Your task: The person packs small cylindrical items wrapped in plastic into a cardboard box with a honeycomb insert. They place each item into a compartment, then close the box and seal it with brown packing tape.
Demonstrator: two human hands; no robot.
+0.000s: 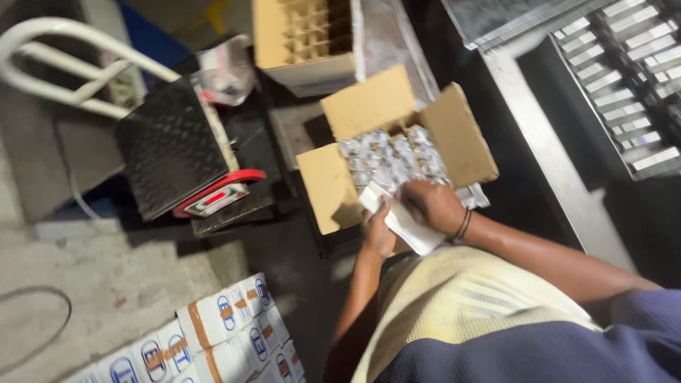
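Head view: a look straight down over an open cardboard box standing on a dark surface, with both hands working at its near edge.
Left hand: held against the near rim of the box, fingers curled onto the lower edge of a white packet.
Right hand: laid over the top of the same white packet, fingers clenched on it; a dark band is worn at the wrist.
White packet: gripped between the two hands, tilted, just over the near corner of the box and touching its rim.
Box contents: silvery wrapped items are packed tightly in rows, filling the inside; what they are cannot be told through the blur.
Box flaps: all are folded outwards, the right one standing widest.
Scale: a dark patterned platform with a red-edged display is seen left of the box, well apart from the hands.
Second box: set behind, open, with cardboard dividers inside.
Floor cartons: white printed cartons taped in brown are lying at lower left.
Metal rack: seen at upper right, loaded with silvery strips.
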